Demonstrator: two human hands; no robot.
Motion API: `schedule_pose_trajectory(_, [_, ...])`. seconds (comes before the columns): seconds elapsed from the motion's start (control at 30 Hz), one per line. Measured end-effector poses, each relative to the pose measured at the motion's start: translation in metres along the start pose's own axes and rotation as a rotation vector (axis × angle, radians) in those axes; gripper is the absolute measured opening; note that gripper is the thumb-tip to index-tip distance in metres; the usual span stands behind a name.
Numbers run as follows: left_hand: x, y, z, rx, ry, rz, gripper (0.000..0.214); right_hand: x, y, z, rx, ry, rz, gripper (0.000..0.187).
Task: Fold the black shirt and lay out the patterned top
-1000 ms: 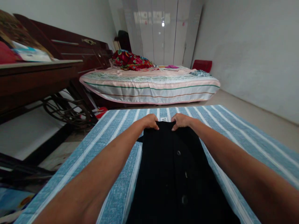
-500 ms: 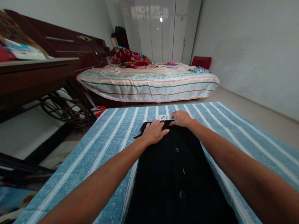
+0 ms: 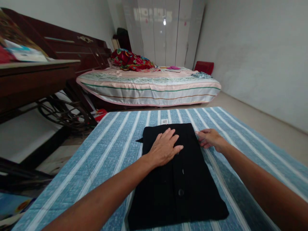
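Observation:
A black buttoned garment (image 3: 192,192) lies folded into a flat block, its round dark buttons running down the front. My left hand (image 3: 165,146) rests flat on its upper part, fingers stretched out. At the upper right edge of the garment is my right hand (image 3: 209,138), its fingers curled and the tips at the cloth's side. A small pointed piece of black cloth sticks out at the upper left. Just beyond the top edge, a white label with letters (image 3: 164,122) shows on the striped sheet (image 3: 115,141).
Beyond the striped surface stands a bed (image 3: 149,93) with a red floral quilt (image 3: 131,60). A dark wooden table with an iron wheel frame (image 3: 60,110) is on the left. Pale wardrobes (image 3: 158,35) stand at the back.
My right hand has moved from the garment's top edge to its right side. My left hand has slid slightly nearer. The garment's top now lies squared, and its near edge has come into view.

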State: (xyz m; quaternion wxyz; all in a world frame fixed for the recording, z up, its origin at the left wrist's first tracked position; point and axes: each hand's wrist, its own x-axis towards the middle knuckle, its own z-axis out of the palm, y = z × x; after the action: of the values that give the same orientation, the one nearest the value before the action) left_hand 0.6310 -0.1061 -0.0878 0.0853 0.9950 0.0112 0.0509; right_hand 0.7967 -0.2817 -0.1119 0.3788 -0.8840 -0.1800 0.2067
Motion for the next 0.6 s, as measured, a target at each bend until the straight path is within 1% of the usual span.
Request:
schedule_pose_trajectory(0.07, [-0.004,0.011,0.005,-0.033,-0.097,0.001,0.062,0.003,-0.003,0.004,0.029,-0.018,0.013,0.034])
schedule_pose_trajectory(0.13, [-0.005,0.014,0.012,-0.053,-0.175,-0.045,0.068,0.01,-0.009,0.008,0.019,-0.013,0.01,0.033])
schedule_pose_trajectory(0.2, [-0.004,0.012,0.02,-0.048,-0.198,-0.083,0.072,0.013,-0.015,0.01,-0.023,0.032,-0.021,0.033])
schedule_pose_trajectory(0.27, [-0.003,0.008,0.026,-0.033,-0.188,-0.093,0.072,0.002,-0.017,0.01,-0.083,0.107,-0.09,0.037])
schedule_pose_trajectory(0.33, [-0.003,0.006,0.03,-0.026,-0.175,-0.092,0.072,-0.025,-0.015,0.01,-0.137,0.157,-0.191,0.044])
schedule_pose_trajectory(0.4, [-0.003,0.007,0.029,-0.033,-0.17,-0.099,0.071,-0.065,-0.009,0.011,-0.185,0.142,-0.347,0.047])
schedule_pose_trajectory(0.43, [-0.005,0.008,0.026,-0.04,-0.156,-0.104,0.07,-0.088,-0.005,0.013,-0.259,0.119,-0.547,0.048])
schedule_pose_trajectory(0.47, [-0.007,0.01,0.022,-0.049,-0.133,-0.107,0.069,-0.112,0.0,0.016,-0.326,0.123,-0.706,0.049])
schedule_pose_trajectory(0.5, [-0.012,0.013,0.017,-0.058,-0.106,-0.104,0.068,-0.134,0.005,0.019,-0.399,0.116,-0.831,0.052])
schedule_pose_trajectory(0.57, [-0.03,0.019,0.004,-0.078,-0.064,-0.066,0.065,-0.17,0.016,0.028,-0.538,0.091,-1.02,0.056])
schedule_pose_trajectory(0.6, [-0.043,0.023,-0.004,-0.088,-0.064,-0.031,0.064,-0.182,0.021,0.033,-0.611,0.097,-1.087,0.058])
